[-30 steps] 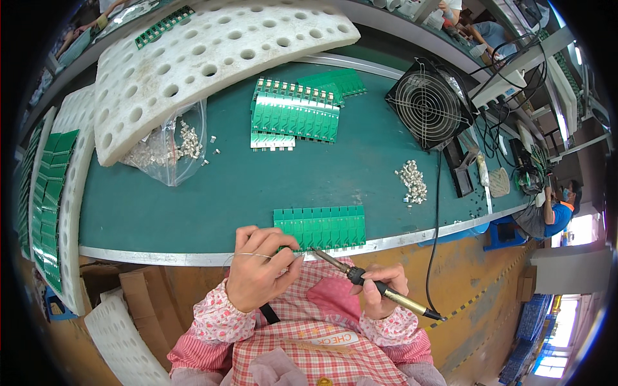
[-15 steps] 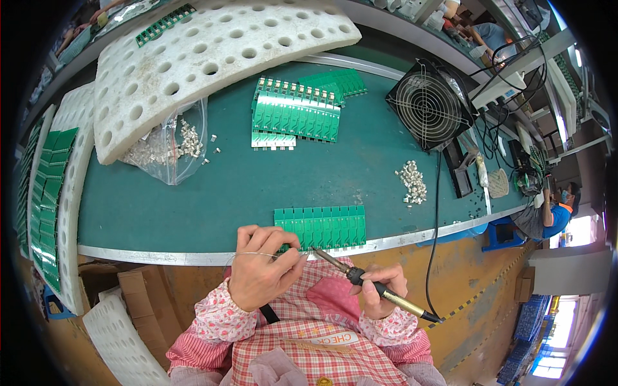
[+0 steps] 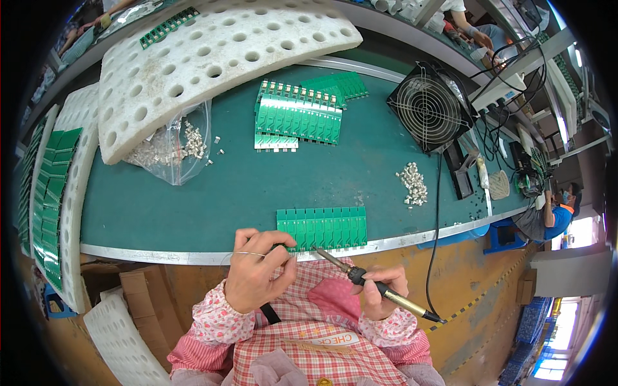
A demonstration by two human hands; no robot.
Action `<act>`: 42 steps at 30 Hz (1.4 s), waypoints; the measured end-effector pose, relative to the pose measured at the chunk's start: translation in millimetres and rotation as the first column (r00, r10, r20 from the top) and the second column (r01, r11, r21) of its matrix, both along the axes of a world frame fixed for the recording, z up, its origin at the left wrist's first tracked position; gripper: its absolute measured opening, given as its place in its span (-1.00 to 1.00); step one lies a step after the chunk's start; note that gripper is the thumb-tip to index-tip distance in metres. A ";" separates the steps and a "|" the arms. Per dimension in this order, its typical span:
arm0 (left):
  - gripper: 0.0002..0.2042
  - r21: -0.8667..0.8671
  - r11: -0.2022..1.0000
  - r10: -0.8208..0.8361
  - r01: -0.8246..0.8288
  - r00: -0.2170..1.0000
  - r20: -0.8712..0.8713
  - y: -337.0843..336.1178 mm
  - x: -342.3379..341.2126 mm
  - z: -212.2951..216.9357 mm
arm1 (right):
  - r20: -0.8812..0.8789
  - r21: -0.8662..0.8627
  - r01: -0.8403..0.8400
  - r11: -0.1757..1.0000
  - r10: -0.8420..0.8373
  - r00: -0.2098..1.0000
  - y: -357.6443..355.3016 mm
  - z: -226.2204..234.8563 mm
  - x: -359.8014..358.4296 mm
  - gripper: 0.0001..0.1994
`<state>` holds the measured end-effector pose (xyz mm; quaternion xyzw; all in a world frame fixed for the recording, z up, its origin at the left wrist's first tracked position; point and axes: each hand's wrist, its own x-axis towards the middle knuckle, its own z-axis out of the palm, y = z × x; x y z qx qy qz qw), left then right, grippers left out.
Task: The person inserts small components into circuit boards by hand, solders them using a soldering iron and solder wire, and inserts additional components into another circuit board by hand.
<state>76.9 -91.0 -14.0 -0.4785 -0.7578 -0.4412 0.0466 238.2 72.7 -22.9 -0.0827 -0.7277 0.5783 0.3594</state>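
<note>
The long green circuit board [image 3: 322,226] lies flat at the front edge of the dark green surface [image 3: 277,186], between the person's two hands. The right hand [image 3: 388,284] has its grip closed around a slim soldering iron with a black collar and brass-coloured handle [image 3: 357,276], whose tip meets the board's near edge left of the middle. The left hand [image 3: 253,281] has its grip pinched together at the board's near left corner, with a thin silvery wire [image 3: 250,253] running across the fingers. Soldering along that edge appears to be under way; which joints are finished is too small to tell. Farther back sits a loose stack of similar green boards [image 3: 299,121]; whether those are done or waiting, I cannot tell. A heap of small silvery parts [image 3: 412,184] lies to the right, and a clear plastic bag of such parts [image 3: 177,154] lies to the left, beside a thick white foam slab with round holes [image 3: 238,56]. A black square fan with a wire guard [image 3: 428,108] stands at the back right. Beyond are a tan floor [image 3: 467,283], brown cardboard boxes [image 3: 151,293] and a seated co-worker in a blue shirt [image 3: 559,217].
</note>
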 end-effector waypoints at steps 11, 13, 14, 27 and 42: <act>-0.84 -0.030 1.000 0.006 -0.007 1.000 -0.019 3.1 1.1 -0.7 | 0.031 0.007 -0.038 0.999 0.038 0.999 -3.9 -2.9 -5.1 -0.88; -0.83 -0.032 0.999 0.007 -0.008 1.000 -0.029 3.5 1.3 -0.5 | 0.046 -0.016 -0.039 0.999 0.040 0.998 -4.3 -1.9 -5.2 -0.88; -0.83 -0.032 0.999 0.007 -0.008 1.000 -0.029 3.6 1.5 -0.7 | 0.047 -0.016 -0.039 0.999 0.040 0.998 -4.0 -1.7 -5.4 -0.88; -0.83 -0.033 0.999 0.009 -0.011 0.997 -0.073 -2.4 -0.1 0.1 | 0.065 0.044 -0.068 0.997 0.065 0.996 -4.4 -1.0 -4.6 -0.86; -0.83 -0.010 1.000 0.015 -0.015 1.000 0.000 -3.7 -1.0 -1.5 | 0.019 -0.037 -0.080 0.996 0.080 0.997 -9.5 0.8 -11.7 -0.88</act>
